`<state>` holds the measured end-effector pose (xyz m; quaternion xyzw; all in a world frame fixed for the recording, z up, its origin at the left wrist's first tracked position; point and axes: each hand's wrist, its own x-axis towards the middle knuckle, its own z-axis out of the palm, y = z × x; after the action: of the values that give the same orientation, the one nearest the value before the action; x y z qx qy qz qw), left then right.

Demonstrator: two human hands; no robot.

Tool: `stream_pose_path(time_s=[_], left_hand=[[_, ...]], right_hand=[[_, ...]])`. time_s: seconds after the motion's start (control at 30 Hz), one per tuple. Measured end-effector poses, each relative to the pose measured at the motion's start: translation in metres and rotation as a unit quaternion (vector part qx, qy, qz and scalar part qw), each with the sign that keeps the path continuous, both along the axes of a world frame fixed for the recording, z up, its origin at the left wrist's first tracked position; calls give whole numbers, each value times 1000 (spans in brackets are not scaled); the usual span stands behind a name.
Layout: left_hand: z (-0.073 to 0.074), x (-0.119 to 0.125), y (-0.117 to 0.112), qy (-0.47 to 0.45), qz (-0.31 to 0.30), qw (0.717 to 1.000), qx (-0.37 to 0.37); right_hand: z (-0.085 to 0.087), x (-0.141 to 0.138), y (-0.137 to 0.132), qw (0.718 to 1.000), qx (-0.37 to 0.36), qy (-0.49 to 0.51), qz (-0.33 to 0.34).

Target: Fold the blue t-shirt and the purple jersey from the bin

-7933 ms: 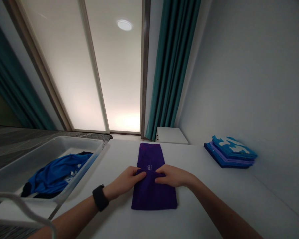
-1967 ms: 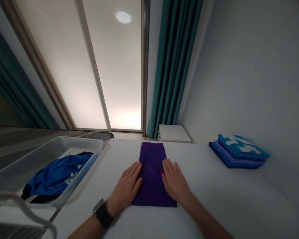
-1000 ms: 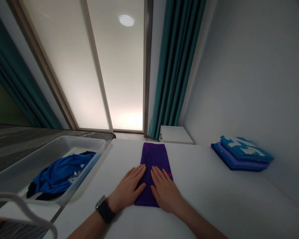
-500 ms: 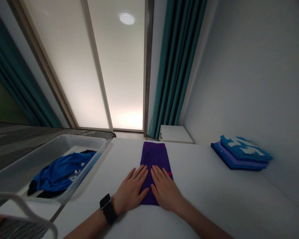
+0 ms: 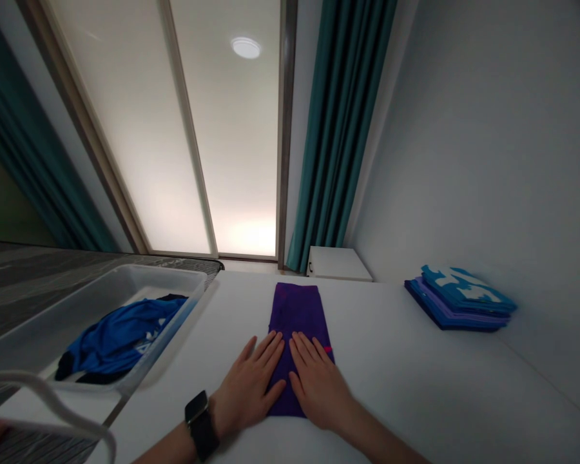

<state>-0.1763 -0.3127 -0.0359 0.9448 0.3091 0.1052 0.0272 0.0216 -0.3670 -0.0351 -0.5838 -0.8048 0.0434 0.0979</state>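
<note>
Left hand (image 5: 248,392) and right hand (image 5: 318,386) have drawn slightly nearer, both grips spread flat, pinching nothing, on folded purple cloth (image 5: 294,309) centred on the tabletop (image 5: 415,386), seemingly pressing its fold smooth.

The left hand (image 5: 246,394) and the right hand (image 5: 318,389) are laid flat, palms down, on the folded purple cloth (image 5: 297,309), side by side and just apart. The fingers (image 5: 267,353) are extended and lightly spread, and no fold is gripped. The left hand is set across the cloth's left edge, the right hand over its right half. The left forearm (image 5: 169,448) and right forearm (image 5: 381,441) are angled in from below the cloth, and a black watch (image 5: 200,425) is worn on the left wrist (image 5: 215,419).
</note>
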Motion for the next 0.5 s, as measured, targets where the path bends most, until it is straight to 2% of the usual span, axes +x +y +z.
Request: stream_pose_path(time_s=[0.27,0.5], left_hand=[[1,-7,-21,5,-5,1000,-14],[5,-17,-6,-28,-22,999,-6]], right_hand=[[-1,-7,-22,1000,-11,7,1],[4,2,-20,1000,9,14,-7]])
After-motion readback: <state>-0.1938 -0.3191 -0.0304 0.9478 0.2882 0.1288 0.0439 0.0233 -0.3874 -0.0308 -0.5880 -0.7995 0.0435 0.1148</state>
